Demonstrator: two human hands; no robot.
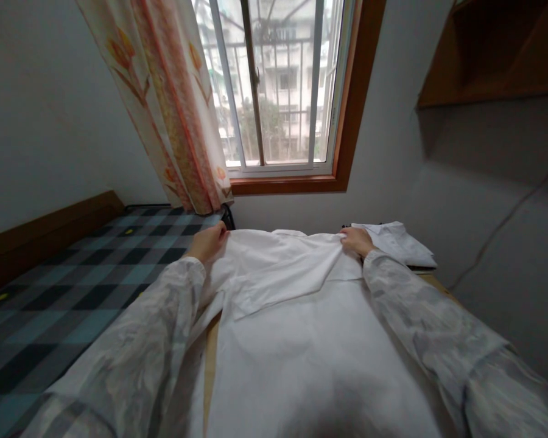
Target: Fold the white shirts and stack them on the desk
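A white shirt (296, 328) lies spread over a light wooden surface, its far end near the window wall. My left hand (209, 241) is closed on the shirt's far left corner, beside the bed. At the far right corner, my right hand (357, 241) pinches the same cloth between its fingers. Between the two hands the fabric is stretched, with a loose fold running diagonally across it. A folded white garment (399, 242) sits just beyond and right of my right hand.
On the left is a bed with a checked cover (95, 274) and a wooden headboard (50, 225). A patterned curtain (173, 109) hangs beside the window (283, 91). A wooden shelf (497, 61) is high on the right, with a cable (502, 231) along the wall below.
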